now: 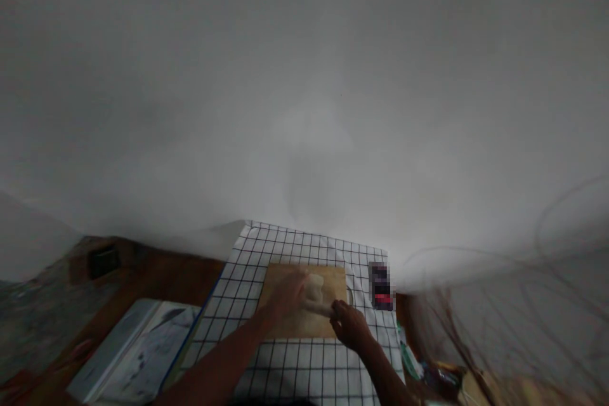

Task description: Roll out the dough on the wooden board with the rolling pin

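A pale, flattened piece of dough (314, 281) lies on a wooden board (337, 282). Across its near edge runs a thin light rolling pin (320, 309). My right hand (349, 325) is closed around the pin's right end. My left hand (287, 292) is over the left part of the board, beside the dough and near the pin's other end. Motion blur smears its fingers, so whether they grip the pin does not show.
The board rests on a table with a white checked cloth (285, 238). A pixelated dark and red item (382, 287) stands at the right edge. A pale wall (309, 108) rises behind. An open box-like thing (137, 349) is on the left; clutter (438, 377) lies at right.
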Motion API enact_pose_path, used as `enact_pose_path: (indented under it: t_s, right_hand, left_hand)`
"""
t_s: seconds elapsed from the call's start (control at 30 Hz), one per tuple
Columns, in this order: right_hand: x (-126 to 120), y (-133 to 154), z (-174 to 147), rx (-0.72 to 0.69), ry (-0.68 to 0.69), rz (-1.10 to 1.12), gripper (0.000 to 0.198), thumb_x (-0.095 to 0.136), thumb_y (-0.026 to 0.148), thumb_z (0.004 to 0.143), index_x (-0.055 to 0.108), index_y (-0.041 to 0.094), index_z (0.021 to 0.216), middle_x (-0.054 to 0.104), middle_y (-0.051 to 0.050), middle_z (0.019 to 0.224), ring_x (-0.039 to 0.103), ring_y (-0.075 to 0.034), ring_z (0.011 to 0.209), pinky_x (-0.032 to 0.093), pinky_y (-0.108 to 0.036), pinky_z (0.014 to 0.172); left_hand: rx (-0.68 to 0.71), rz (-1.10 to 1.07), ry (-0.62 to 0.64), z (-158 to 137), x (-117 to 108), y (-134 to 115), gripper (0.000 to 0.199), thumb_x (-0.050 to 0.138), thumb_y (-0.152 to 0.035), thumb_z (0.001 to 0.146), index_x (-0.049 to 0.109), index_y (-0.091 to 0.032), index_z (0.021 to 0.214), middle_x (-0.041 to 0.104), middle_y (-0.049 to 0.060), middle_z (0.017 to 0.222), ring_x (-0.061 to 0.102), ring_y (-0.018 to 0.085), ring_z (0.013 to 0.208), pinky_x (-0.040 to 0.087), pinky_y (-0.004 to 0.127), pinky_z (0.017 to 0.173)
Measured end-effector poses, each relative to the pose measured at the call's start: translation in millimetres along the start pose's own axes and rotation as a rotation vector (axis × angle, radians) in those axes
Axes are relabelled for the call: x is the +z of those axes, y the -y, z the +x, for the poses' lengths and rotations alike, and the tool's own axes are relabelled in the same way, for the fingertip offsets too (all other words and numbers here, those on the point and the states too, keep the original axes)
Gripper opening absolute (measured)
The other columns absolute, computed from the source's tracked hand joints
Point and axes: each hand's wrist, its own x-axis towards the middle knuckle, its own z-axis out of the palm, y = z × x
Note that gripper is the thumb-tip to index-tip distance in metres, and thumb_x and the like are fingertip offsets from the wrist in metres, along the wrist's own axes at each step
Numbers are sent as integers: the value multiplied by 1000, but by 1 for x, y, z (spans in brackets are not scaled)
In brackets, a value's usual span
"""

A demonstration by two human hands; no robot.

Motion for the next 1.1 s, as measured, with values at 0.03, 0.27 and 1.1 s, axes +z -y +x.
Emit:
enact_pose_path:
  t_s: [0.03,0.27,1.1]
  right_hand:
    - [1,0,6,-7,14,-6,23,53,16,85,56,24,106,71,-2,99,68,-17,84,43,-24,65]
    - [24,-2,23,2,65,-68,17,62,23,86,60,25,103,73,-3,95,69,-21,81,46,-29,64]
    - [64,-4,27,-169,-187,-101,81,53,55,96,24,12,159,29,-17,164,22,-34,153,26,-59,122]
  left_hand:
    - [-12,-6,-22,-4,5,0,46,38,-17,93,60,-22,133,66,8,134,60,23,126,50,44,108]
    - [-46,81,-16,-4,28,-4,59,42,-14,92,40,-13,151,40,15,160,32,31,150,30,54,121]
    - [240,96,253,19,3,-5,68,49,-32,93,32,-15,157,39,11,161,27,33,151,18,55,125]
